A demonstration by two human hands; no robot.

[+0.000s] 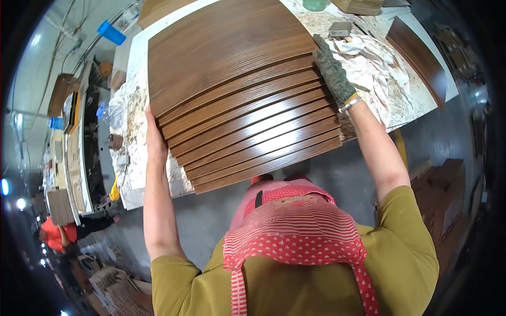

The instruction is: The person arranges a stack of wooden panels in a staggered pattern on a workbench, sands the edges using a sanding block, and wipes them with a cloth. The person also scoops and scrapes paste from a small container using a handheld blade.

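A fanned stack of brown wood-grain boards (232, 47) lies in front of me, its glossy near edges stepped one behind another and overhanging the table's front edge. My bare left hand (154, 138) grips the left side of the stack; its fingers are mostly hidden along the boards' edge. On the opposite side, my right hand (333, 71) wears a dark grey-green glove and presses along the right edges of the boards, fingers pointing away from me. The stack is held between both hands.
The stained white worktable (138, 79) carries a crumpled white cloth (377, 58), a small grey block (340, 29) and another brown board (419, 58) at the right. A blue cup (110, 32) stands back left. Brown boards (440, 195) are piled low right. Far left is a person in orange (55, 234).
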